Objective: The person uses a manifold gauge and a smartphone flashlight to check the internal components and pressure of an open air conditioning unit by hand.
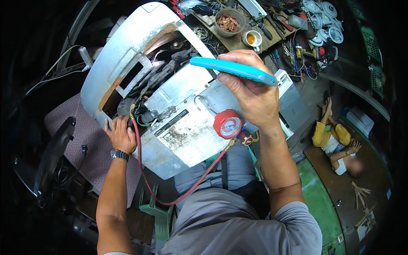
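The white metal housing [108, 70] lies open before the person, works exposed. A red hose [139, 159] loops along its near side. The right hand [257, 93] is raised over the housing, wrist upright, thumb and fingers closed on a slim turquoise device [233, 71], long axis running left to right. The left hand [122, 135] rests low on the housing's left edge, fingers bent; whether it grips anything cannot be told. A red gauge [228, 124] sits below the right hand; a brass fitting [132, 111] is nearer the left.

Beyond the fingers [248, 56] of the right hand [260, 102], a tub [220, 32] of copper-coloured scraps [229, 23], a cup [256, 35] and a screwdriver [267, 32] are borne by a wooden table [234, 43].
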The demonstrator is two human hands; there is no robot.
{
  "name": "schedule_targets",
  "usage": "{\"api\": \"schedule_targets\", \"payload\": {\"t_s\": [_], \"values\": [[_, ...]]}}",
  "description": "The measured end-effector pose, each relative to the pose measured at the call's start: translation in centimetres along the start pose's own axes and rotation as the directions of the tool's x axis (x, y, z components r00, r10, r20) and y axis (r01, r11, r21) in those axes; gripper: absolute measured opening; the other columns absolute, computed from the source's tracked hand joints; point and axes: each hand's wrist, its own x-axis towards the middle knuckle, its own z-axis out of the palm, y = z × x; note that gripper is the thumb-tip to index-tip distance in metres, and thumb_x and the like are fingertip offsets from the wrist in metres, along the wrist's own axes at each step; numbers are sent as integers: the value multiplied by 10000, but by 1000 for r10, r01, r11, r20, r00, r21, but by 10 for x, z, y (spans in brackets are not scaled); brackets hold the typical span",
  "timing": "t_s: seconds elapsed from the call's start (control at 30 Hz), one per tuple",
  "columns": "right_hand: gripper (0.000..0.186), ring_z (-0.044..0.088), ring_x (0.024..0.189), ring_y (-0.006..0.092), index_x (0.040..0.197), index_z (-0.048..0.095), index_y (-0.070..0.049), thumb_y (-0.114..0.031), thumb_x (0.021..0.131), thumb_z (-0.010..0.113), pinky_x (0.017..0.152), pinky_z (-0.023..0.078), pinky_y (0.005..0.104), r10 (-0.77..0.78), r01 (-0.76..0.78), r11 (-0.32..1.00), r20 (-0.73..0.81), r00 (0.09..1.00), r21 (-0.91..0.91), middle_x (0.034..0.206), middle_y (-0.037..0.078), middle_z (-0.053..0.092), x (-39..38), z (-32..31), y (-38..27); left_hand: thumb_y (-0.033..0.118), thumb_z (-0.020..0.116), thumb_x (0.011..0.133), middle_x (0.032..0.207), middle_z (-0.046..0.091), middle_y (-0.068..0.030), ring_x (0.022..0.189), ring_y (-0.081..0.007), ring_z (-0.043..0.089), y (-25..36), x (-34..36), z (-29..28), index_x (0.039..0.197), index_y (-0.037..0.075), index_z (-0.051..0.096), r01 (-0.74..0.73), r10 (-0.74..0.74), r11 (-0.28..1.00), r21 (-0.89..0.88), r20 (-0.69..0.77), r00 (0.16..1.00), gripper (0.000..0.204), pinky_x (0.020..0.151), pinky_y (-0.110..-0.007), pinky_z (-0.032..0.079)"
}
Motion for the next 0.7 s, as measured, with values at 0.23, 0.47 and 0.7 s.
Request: {"api": "schedule_targets", "payload": {"t_s": [0.23,0.47,0.7], "values": [[322,677,1004,193,1143,717,-10,28,836,808,848,566,304,-35,37,999,58,998,-27,1110,102,661,7,-11,13,244,506,848,1161,617,-142,1249,-313,540,-1,-1,-1,1205,51,624,5,-5,1000,23,-10,1000,423,1211,-604,163],[342,685,994,218,1151,712,-20,28,829,813,848,565,323,-42,52,994,111,993,-92,1113,121,687,3,-9,30,251,498,852,1120,625,-129,1234,-299,554,-3,2,-1,1178,49,628,-15,15,1000,10,-12,1000,405,1208,-605,176],[349,680,1023,229,1156,708,-20,22,827,816,857,568,333,-45,64,991,154,987,-119,1118,124,686,-1,-4,43,244,513,837,1119,628,-122,1221,-297,557,-3,2,-2,1172,48,630,-13,13,1000,-4,-34,999,405,1206,-598,187]]}}
